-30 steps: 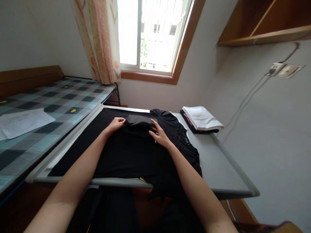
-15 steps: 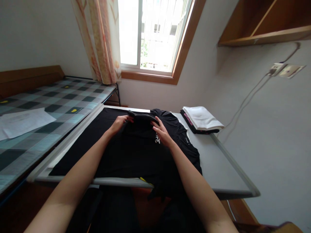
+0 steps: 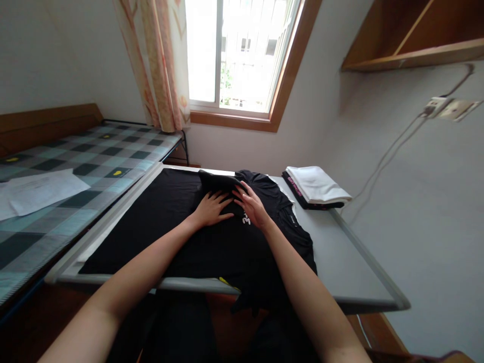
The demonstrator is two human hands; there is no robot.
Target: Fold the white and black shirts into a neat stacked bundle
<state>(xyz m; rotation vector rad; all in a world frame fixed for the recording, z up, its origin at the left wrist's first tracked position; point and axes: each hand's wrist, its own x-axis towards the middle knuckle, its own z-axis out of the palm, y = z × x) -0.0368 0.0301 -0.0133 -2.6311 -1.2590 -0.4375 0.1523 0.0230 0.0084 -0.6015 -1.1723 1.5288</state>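
A black T-shirt [image 3: 212, 252] lies spread over the table, its collar to the right and a white print on the chest. One sleeve drapes over the near edge. On its far half a dark, raised black piece [image 3: 219, 182] stands up from the cloth; I cannot tell whether it belongs to the shirt. My left hand [image 3: 212, 207] rests flat with fingers spread on the black cloth just before that piece. Around the right end of the piece curl the fingers of my right hand [image 3: 252, 204], beside the white print.
A folded white cloth [image 3: 317, 184] sits on a folded black one [image 3: 298, 194] at the table's back right. To the left is a bed with a checked mattress [image 3: 94, 161] and paper sheets [image 3: 45, 191]. Cables [image 3: 385, 151] hang along the right wall below a shelf [image 3: 412, 55].
My left hand has let go of the black piece's left end, moved right and nearer, and spread flat. My right hand stays at the right end. The piece leans up more.
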